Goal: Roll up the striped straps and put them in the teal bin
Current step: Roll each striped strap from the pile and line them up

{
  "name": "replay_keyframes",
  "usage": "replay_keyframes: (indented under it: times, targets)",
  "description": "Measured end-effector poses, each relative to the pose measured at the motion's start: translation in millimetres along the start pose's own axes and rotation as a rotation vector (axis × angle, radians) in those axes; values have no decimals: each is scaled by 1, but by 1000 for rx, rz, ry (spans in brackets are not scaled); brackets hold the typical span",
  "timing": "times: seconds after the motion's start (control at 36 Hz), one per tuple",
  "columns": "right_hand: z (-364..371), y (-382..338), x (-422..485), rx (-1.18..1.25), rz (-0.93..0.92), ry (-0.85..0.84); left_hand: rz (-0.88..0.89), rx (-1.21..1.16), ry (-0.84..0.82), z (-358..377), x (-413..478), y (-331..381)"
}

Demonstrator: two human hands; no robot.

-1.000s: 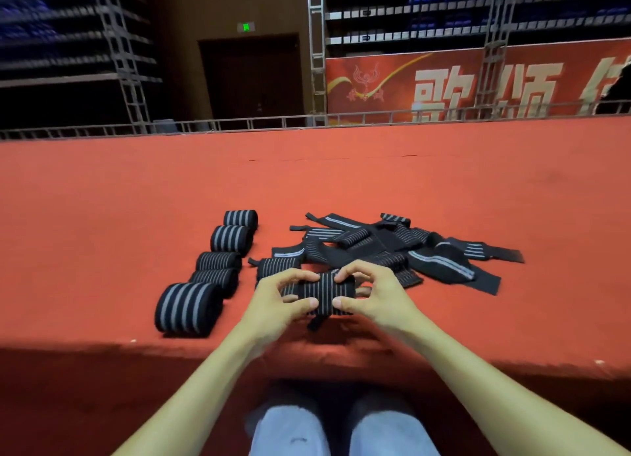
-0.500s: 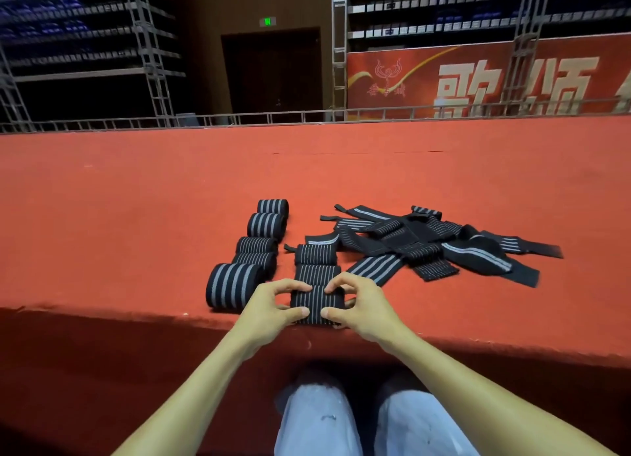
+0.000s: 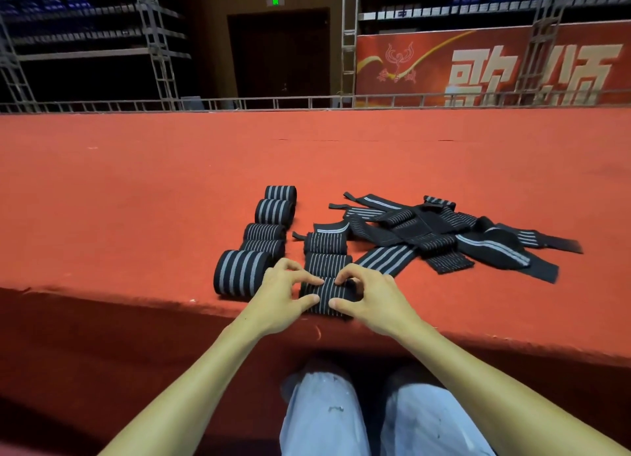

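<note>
Red carpet covers the platform (image 3: 136,199), which fills the middle of the view; its near edge runs across just beyond the person's knees, and both side edges are cut off by the frame. Behind its far edge stand a low metal rail, scaffold towers (image 3: 153,42), a dark doorway (image 3: 278,52) and a red banner (image 3: 478,66) with large characters, its right part out of frame. The area behind is dim and little detail can be made out.

Loose striped straps (image 3: 444,230) lie in an overlapping heap right of centre, near the near edge. The count cannot be established, as they cross and cover one another.

Five rolled straps (image 3: 269,232) lie in a line left of the heap, running from the near edge away from the person. The nearest roll (image 3: 239,273) is the largest and sits just beside the left hand.

One partly rolled strap (image 3: 326,297) lies at the near edge between the row and the heap. Its unrolled length runs away from the person in ripples. Whether that length is one strap or several cannot be told.

Left hand (image 3: 276,305) and right hand (image 3: 375,302) each pinch the rolled end between thumb and curled fingers, fingertips almost meeting over it. The roll's ends are hidden by the hands.

Pale trousers (image 3: 321,418) show below the platform edge, cut off at the bottom.
</note>
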State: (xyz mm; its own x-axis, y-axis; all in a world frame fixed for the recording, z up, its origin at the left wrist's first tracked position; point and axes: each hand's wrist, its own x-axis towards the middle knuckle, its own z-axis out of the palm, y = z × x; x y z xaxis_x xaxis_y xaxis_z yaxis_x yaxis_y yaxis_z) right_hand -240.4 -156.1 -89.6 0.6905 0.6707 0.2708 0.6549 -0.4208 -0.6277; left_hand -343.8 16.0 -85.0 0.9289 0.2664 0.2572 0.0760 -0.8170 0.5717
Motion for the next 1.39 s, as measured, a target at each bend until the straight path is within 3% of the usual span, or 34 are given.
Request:
replay_keyframes:
  times: [0.5,0.81,1.08,1.39]
  targets:
    - [-2,-2,3,-109,16,-16,52,163,-140,-11,18,12]
    - [-50,11,20,-134,-67,64,232,360,-223,-28,65,52]
    - [-130,79,55,-340,92,131,346,401,-334,19,157,83]
    - [-150,147,64,-263,260,173,504,351,-408,93,243,117]
